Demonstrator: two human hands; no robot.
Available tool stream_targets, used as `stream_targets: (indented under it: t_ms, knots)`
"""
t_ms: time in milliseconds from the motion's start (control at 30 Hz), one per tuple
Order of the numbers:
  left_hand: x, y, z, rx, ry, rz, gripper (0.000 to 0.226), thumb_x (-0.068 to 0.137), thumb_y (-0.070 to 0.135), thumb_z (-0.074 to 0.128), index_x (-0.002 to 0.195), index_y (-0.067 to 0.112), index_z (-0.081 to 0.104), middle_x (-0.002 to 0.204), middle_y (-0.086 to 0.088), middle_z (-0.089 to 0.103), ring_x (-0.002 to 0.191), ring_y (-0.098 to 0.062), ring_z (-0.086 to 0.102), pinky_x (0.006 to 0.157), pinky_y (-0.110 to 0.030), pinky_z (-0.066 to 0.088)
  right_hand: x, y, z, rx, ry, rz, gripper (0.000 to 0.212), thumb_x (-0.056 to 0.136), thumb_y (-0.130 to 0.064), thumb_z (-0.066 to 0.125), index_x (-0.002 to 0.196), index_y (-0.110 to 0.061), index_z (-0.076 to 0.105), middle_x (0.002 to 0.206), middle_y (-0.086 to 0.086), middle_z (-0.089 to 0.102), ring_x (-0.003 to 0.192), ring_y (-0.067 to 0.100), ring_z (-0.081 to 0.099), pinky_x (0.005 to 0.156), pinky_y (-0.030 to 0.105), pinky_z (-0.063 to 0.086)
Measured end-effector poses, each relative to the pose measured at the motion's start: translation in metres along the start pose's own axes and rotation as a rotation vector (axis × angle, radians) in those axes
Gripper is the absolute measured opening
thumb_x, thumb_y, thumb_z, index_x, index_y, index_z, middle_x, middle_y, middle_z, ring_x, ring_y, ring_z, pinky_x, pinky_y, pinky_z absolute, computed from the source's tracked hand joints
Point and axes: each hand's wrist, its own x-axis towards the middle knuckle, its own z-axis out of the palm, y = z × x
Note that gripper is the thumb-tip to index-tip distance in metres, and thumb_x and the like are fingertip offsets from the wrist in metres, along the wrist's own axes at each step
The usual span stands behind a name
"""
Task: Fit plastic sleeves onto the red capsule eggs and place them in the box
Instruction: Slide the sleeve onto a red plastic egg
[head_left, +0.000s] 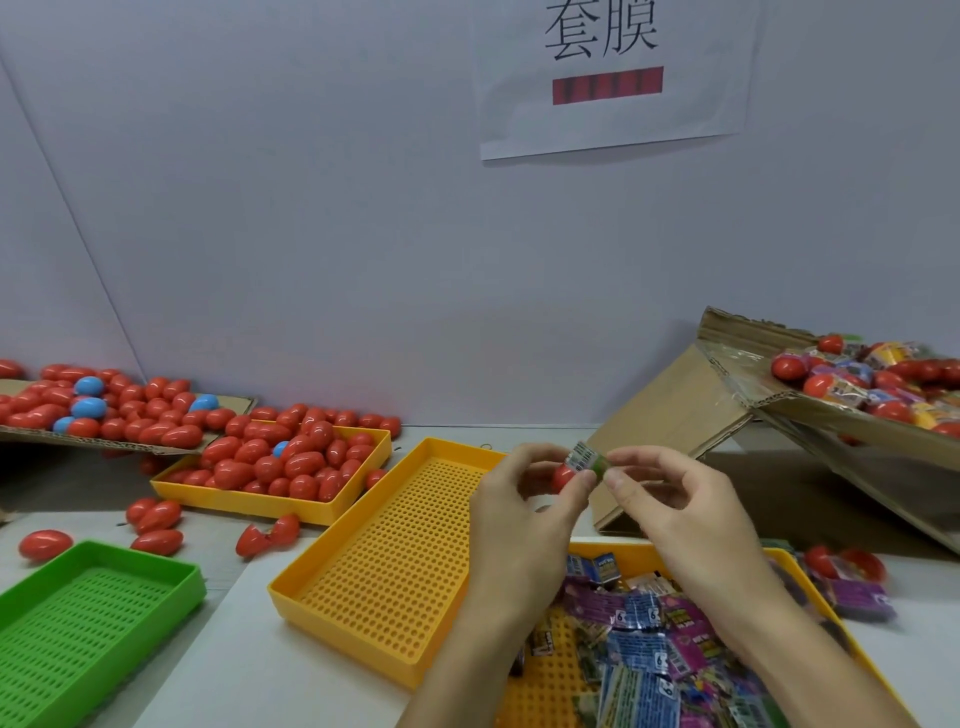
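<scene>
My left hand (524, 501) holds a red capsule egg (563, 477) above the table. A green printed plastic sleeve (588, 457) sits partly over the egg's right end, and my right hand (670, 499) pinches that sleeve. Loose flat sleeves (654, 649) fill a yellow tray (553, 691) below my hands. Bare red eggs (291, 457) lie heaped in a yellow tray at the left. The tilted cardboard box (727, 395) at the right holds several sleeved eggs (862, 379).
An empty perforated yellow tray (384, 561) lies in the middle and a green tray (78, 613) at the lower left. Cardboard at the far left bears red and blue eggs (104, 410). Stray eggs (156, 519) lie on the table. A white wall with a paper sign (608, 73) stands behind.
</scene>
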Motion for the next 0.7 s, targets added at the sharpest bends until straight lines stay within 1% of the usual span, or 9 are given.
stream_targets:
  t_ms: [33,100,200,267,333,467,533,600,700]
  knots:
    - [0.0006,0.0008,-0.0008,-0.083,0.006,-0.049,0.012,0.083,0.019,0.079,0.092,0.019,0.071,0.086,0.0,0.073,0.083,-0.013,0.071,0.076,-0.029,0.06,-0.0003,0.0011,-0.0004,-0.061,-0.008,-0.023,0.014,0.087,-0.025,0.072,0.098,-0.034,0.069,0.089,-0.008,0.069,0.086,-0.001,0.063,0.064,0.011,0.048]
    - [0.0006,0.0017,-0.0029,-0.196,0.007,-0.106,0.011,0.083,0.015,0.078,0.092,0.015,0.072,0.085,-0.005,0.073,0.085,-0.017,0.072,0.076,-0.029,0.06,-0.0022,0.002,0.0004,-0.193,-0.037,-0.079,0.027,0.083,-0.03,0.075,0.104,-0.041,0.064,0.099,-0.015,0.063,0.095,-0.001,0.057,0.072,0.015,0.045]
    - [0.0002,-0.0002,-0.0041,-0.196,-0.009,-0.12,0.011,0.084,0.017,0.077,0.094,0.015,0.071,0.085,-0.004,0.074,0.084,-0.019,0.073,0.079,-0.036,0.061,-0.0043,0.0022,0.0046,-0.32,-0.059,-0.163,0.042,0.075,-0.044,0.079,0.109,-0.047,0.054,0.104,-0.025,0.053,0.102,-0.008,0.047,0.074,0.016,0.042]
    - [-0.0002,0.0002,-0.0032,-0.19,-0.02,-0.127,0.013,0.084,0.018,0.077,0.095,0.015,0.07,0.084,-0.003,0.074,0.083,-0.02,0.073,0.08,-0.038,0.061,-0.0039,0.0033,0.0066,-0.382,-0.041,-0.212,0.046,0.072,-0.045,0.081,0.106,-0.05,0.05,0.105,-0.027,0.049,0.106,-0.013,0.042,0.072,0.013,0.038]
    - [-0.0006,0.0003,-0.0024,-0.184,-0.027,-0.124,0.01,0.084,0.018,0.078,0.091,0.018,0.071,0.084,0.001,0.075,0.083,-0.016,0.073,0.079,-0.034,0.061,-0.003,0.0053,0.0066,-0.432,-0.001,-0.259,0.047,0.071,-0.045,0.081,0.106,-0.048,0.051,0.106,-0.027,0.047,0.108,-0.014,0.041,0.072,0.011,0.036]
    - [-0.0015,0.0009,-0.0014,-0.181,-0.052,-0.104,0.008,0.085,0.018,0.077,0.09,0.021,0.071,0.086,0.006,0.075,0.084,-0.007,0.071,0.073,-0.02,0.057,-0.0018,0.008,0.0056,-0.494,0.058,-0.322,0.041,0.071,-0.047,0.077,0.106,-0.043,0.055,0.105,-0.025,0.046,0.103,-0.007,0.045,0.072,0.01,0.037]
    - [-0.0018,0.0019,-0.0011,-0.191,-0.058,-0.107,0.008,0.085,0.017,0.076,0.091,0.019,0.071,0.086,0.005,0.075,0.084,-0.006,0.071,0.072,-0.018,0.056,-0.0015,0.0076,0.005,-0.486,0.067,-0.337,0.04,0.071,-0.049,0.074,0.105,-0.043,0.055,0.105,-0.026,0.045,0.106,-0.009,0.044,0.071,0.01,0.037]
    - [-0.0018,0.0022,-0.0008,-0.195,-0.062,-0.121,0.009,0.086,0.017,0.075,0.094,0.016,0.071,0.088,-0.001,0.075,0.085,-0.011,0.072,0.074,-0.023,0.058,-0.0012,0.0071,0.0044,-0.467,0.07,-0.345,0.039,0.07,-0.05,0.072,0.105,-0.044,0.056,0.106,-0.028,0.045,0.108,-0.013,0.042,0.07,0.01,0.036]
    - [-0.0012,0.0021,-0.0003,-0.252,-0.079,-0.199,0.014,0.088,0.018,0.073,0.1,0.014,0.066,0.094,-0.011,0.073,0.089,-0.022,0.073,0.084,-0.038,0.06,-0.0021,0.0066,0.0039,-0.446,0.027,-0.344,0.04,0.07,-0.048,0.072,0.106,-0.044,0.057,0.107,-0.028,0.045,0.108,-0.014,0.042,0.071,0.008,0.036]
